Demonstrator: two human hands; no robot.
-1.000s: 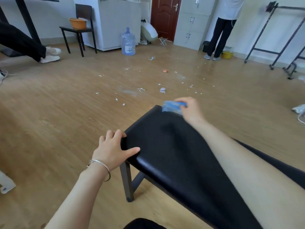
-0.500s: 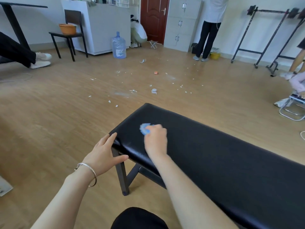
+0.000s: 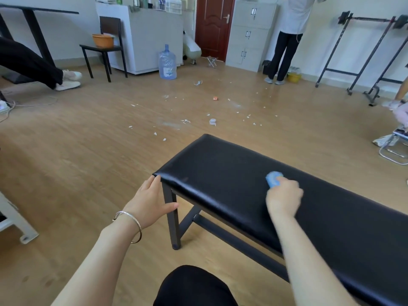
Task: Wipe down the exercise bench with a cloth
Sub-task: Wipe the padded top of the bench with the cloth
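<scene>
Cloth (image 3: 273, 178), small, blue and soft, sits bunched under your right grip (image 3: 283, 195), whose curled fingers press it onto the black padded counter (image 3: 220, 173) mid-top. Your left grip (image 3: 150, 199), fingers straight, rests against the near corner. The padding looks slick, so keep the wad bunched and press flat.

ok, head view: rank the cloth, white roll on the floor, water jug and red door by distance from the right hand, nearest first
From the right hand:
1. cloth: gripped in it, on the bench.
2. white roll: on the floor beyond the bench end.
3. water jug: far across the floor, to the left.
4. door: in the back wall.
</scene>
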